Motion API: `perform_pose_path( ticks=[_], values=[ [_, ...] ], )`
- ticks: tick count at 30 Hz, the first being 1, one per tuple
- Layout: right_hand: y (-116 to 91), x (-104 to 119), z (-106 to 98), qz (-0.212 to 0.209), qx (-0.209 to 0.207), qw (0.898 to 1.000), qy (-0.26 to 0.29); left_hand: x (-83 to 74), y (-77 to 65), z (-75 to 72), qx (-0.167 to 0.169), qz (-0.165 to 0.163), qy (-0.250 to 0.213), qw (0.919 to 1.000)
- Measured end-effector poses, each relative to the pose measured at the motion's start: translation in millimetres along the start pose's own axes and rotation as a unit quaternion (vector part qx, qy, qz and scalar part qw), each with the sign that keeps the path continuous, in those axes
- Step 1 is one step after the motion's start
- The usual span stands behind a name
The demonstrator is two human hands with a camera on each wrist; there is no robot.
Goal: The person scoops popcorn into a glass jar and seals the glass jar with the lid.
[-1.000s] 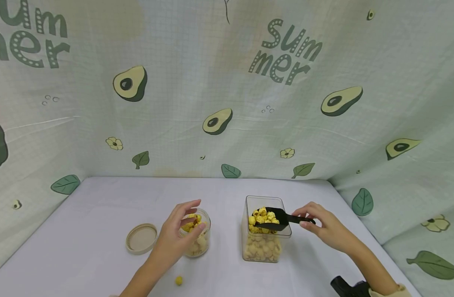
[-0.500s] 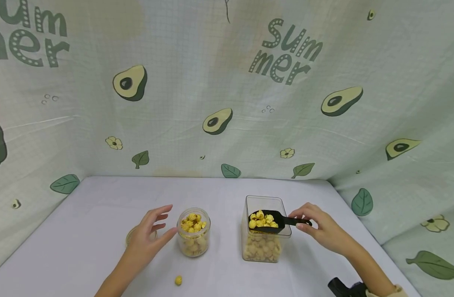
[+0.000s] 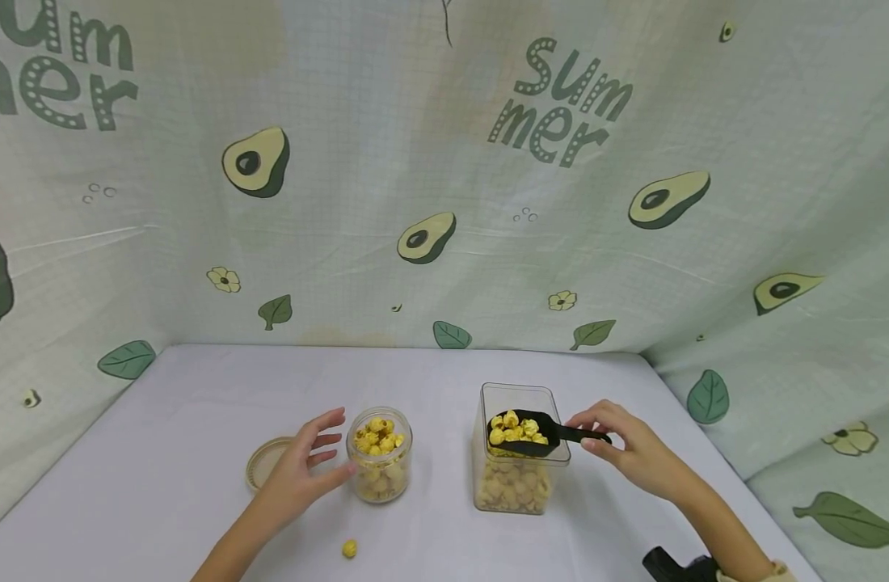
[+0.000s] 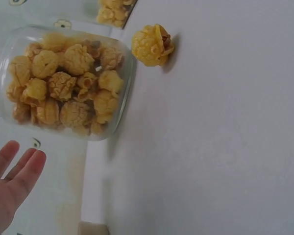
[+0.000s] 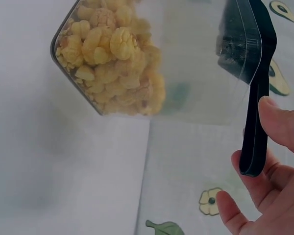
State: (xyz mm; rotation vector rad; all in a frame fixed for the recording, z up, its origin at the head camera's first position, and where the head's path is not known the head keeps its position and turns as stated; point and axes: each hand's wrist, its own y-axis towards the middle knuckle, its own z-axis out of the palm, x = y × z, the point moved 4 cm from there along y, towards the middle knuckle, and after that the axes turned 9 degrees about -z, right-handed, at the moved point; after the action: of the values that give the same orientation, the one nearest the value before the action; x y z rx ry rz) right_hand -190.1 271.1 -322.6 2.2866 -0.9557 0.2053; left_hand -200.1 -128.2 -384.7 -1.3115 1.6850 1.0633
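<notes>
My right hand (image 3: pixel 622 447) pinches the handle of a black scoop (image 3: pixel 542 432) between thumb and fingers. Yellow popcorn (image 3: pixel 513 427) fills the scoop's bowl, which lies within the mouth of a clear square container (image 3: pixel 513 489). More popcorn (image 5: pixel 112 58) sits in the container's lower part, as the right wrist view shows. My left hand (image 3: pixel 302 469) is spread just left of a round glass jar (image 3: pixel 379 477), fingers relaxed and holding nothing. Whether the thumb touches the jar I cannot tell. Popcorn (image 4: pixel 63 88) fills the jar in the left wrist view.
A round beige lid (image 3: pixel 263 462) lies on the white table (image 3: pixel 219 404), partly behind my left hand. One loose piece of popcorn (image 3: pixel 349 549) rests in front of the jar. A printed curtain (image 3: pixel 357 162) closes off the back and sides.
My left hand has drawn back leftward from over the jar, then come slightly right again. The scoop has shifted a little left and levelled over the container, still in my right hand.
</notes>
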Motion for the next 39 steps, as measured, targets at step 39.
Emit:
perform_pose_path(
  ticks=[39],
  values=[
    [54, 32, 10, -0.004, 0.009, 1.0, 0.007, 23.3, 8.0, 15.0, 0.017, -0.045, -0.058, 0.9971]
  ],
)
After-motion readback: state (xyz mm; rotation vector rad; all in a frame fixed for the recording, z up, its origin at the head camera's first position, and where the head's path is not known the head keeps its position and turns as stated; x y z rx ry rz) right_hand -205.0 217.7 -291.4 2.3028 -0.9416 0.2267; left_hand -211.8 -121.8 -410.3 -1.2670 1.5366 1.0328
